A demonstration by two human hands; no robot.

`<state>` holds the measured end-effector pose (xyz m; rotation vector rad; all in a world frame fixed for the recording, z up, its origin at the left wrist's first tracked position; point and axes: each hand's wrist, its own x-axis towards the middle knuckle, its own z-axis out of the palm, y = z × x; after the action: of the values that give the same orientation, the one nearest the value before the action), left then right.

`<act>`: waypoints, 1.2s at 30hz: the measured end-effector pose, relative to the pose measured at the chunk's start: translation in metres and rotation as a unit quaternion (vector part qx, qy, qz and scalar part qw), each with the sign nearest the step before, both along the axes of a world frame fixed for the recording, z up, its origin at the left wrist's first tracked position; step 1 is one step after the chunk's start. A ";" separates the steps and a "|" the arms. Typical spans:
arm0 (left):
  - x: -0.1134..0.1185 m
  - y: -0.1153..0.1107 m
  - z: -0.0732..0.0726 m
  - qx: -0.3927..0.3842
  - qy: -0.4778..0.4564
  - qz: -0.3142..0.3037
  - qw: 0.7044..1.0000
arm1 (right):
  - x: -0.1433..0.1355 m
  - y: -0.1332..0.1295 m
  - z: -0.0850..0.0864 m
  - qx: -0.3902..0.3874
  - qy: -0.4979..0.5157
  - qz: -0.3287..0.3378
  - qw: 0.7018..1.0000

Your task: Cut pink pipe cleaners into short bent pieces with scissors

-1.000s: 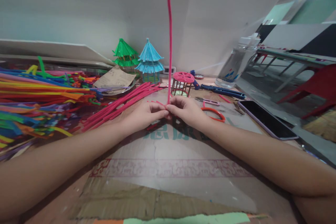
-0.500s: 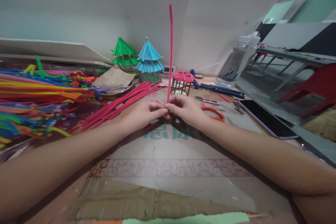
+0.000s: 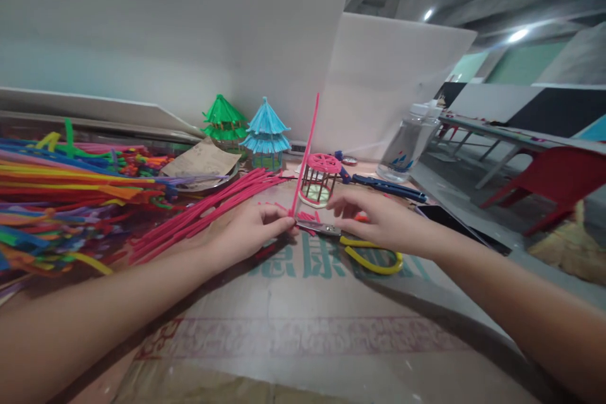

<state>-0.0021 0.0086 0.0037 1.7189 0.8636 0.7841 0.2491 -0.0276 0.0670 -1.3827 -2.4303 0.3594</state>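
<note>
Cardboard sheet [image 3: 303,334] w/ green print covers the table. Big heap of multicoloured pipe cleaners [image 3: 61,183] fills the left side; a fan of pink pipe cleaners [image 3: 208,205] runs from it toward the hands. Clear plastic bottle [image 3: 402,151] stands at right, red chair [image 3: 553,180] well beyond. At the back: green pagoda model [image 3: 221,118] and blue pagoda model [image 3: 266,129] side by side, brown paper [image 3: 201,161] in front of the green one. Small pink cage [image 3: 319,178] stands just behind the hands.

Left hand [image 3: 249,233] pinches the base of a single pink stem [image 3: 305,151], which rises tilted slightly right. Right hand [image 3: 379,221] is apart from the stem, fingers loosely curled over the yellow-handled scissors [image 3: 360,249], which lie blades toward the left hand; prob. touching them, but grip unclear. Short pink offcuts [image 3: 307,218] lie btw. the hands.
</note>
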 end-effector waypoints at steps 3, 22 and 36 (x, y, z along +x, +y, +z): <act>-0.001 0.000 0.000 0.001 0.004 -0.001 1.000 | 0.027 -0.010 -0.004 -0.017 -0.107 0.006 0.994; -0.002 -0.005 0.004 0.022 -0.002 0.016 1.000 | 0.046 0.000 -0.039 -0.017 -0.105 -0.067 0.992; -0.003 -0.005 0.005 0.024 0.003 0.032 0.999 | 0.056 -0.001 -0.014 -0.049 -0.050 -0.025 0.997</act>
<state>-0.0050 0.0039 0.0084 1.7430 0.9139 0.8481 0.3047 -0.0286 0.0529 -1.5352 -2.4823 0.4119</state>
